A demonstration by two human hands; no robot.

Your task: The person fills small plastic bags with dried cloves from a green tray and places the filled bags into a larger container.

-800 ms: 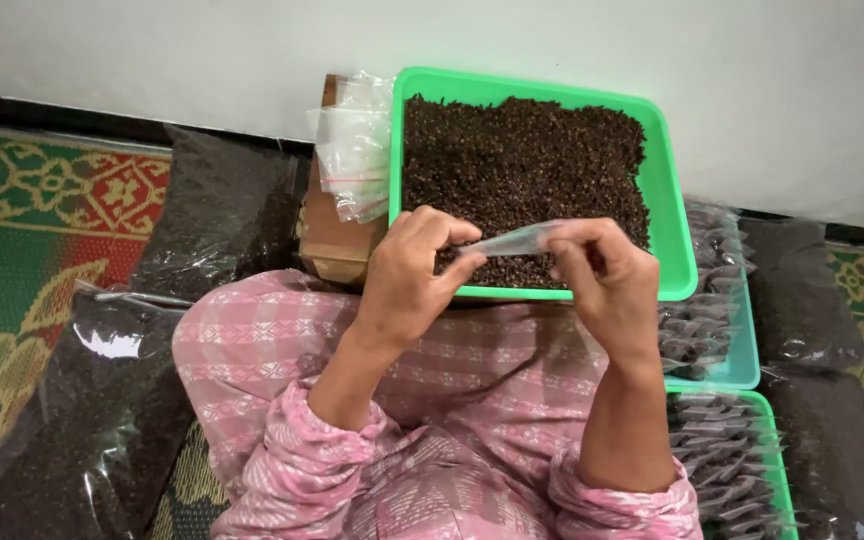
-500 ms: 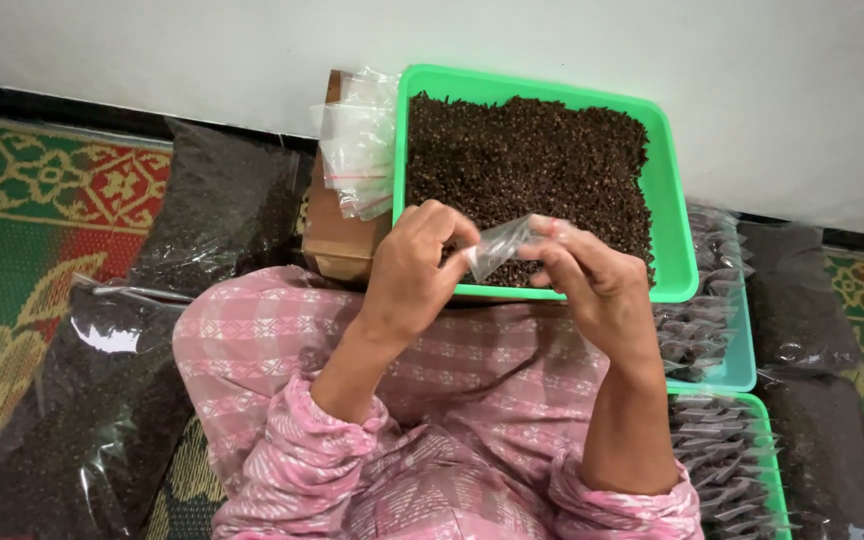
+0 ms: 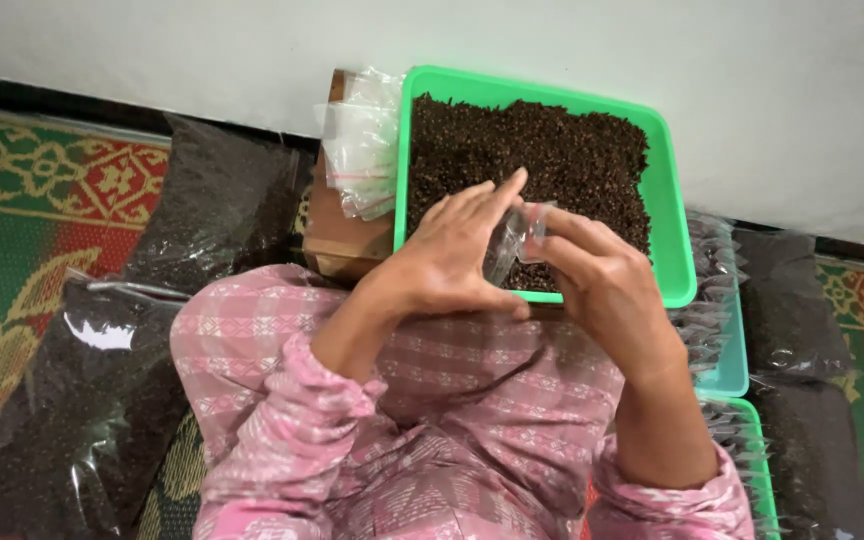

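A small clear bag [image 3: 505, 243] is pinched between the left hand [image 3: 452, 260] and right hand [image 3: 602, 280] above the green tray [image 3: 674, 200] of dark spice [image 3: 542, 160]; its mouth apparently remains to be opened for filling.

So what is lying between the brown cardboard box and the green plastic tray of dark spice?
In the head view, a stack of small clear plastic bags lies between the brown cardboard box and the green plastic tray, overlapping both edges.

Left hand [image 3: 452, 255] and right hand [image 3: 602, 285] meet, fingers [image 3: 497, 200] pinching together.
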